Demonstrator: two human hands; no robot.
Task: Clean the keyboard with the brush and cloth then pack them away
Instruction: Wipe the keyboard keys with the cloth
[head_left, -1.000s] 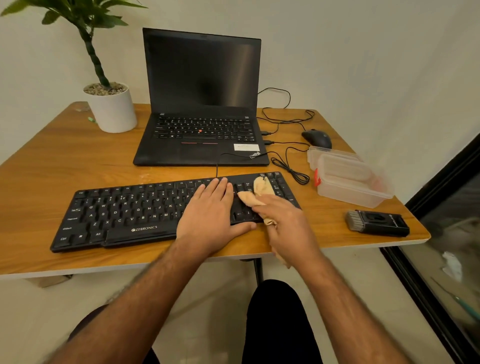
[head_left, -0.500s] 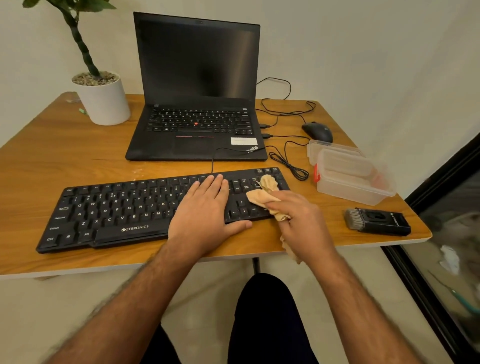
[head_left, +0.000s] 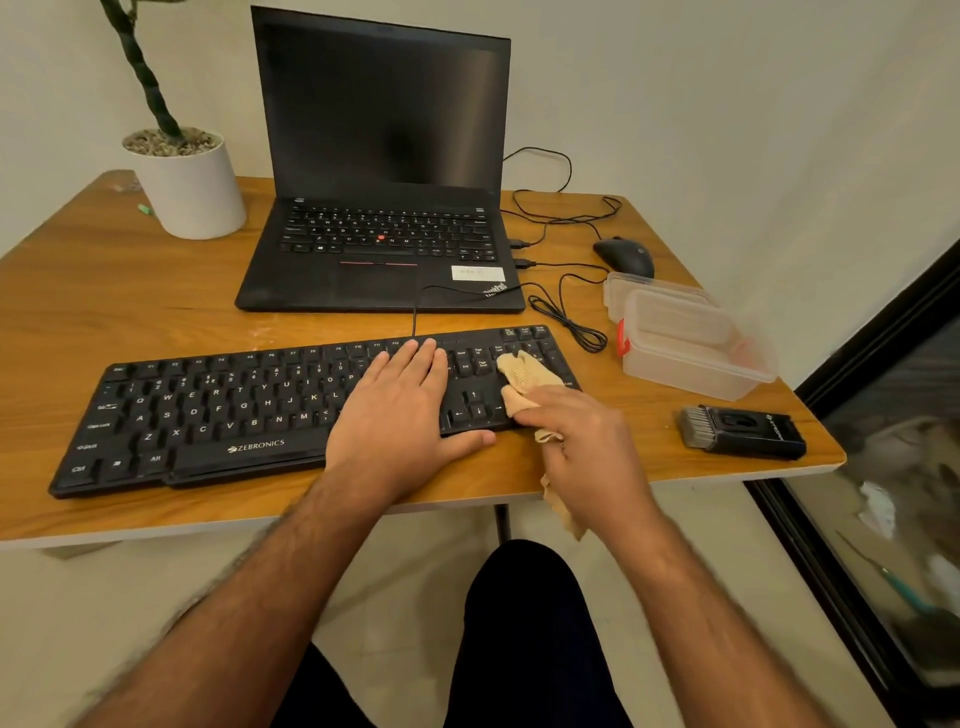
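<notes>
Head view. The left hand (head_left: 397, 415) lies flat on the right-centre of the keyboard (head_left: 218, 410), fingers straight and close together, thumb on the near edge. The right hand (head_left: 582, 447) pinches the cloth (head_left: 524, 376) between its fingertips over the number-pad end, a loose tail hanging below the counter (head_left: 130, 306) edge.

Risks, as judged from this arrangement: the hanging tail could catch on the counter edge and pull the cloth out of the pinch; a hard wipe could snag a keycap or push the keyboard to the left if the flat hand eases off; the keyboard's cable (head_left: 415, 312), running far toward the laptop (head_left: 379, 249), could be tugged by any such slide.

The keyboard is black, full-sized and low, with white legends, and lies along the near half of the counter at a slight angle. The cloth is tan, thin and crumpled. The brush (head_left: 743, 434) lies near the right corner, just nearer than the clear container (head_left: 691, 348).
</notes>
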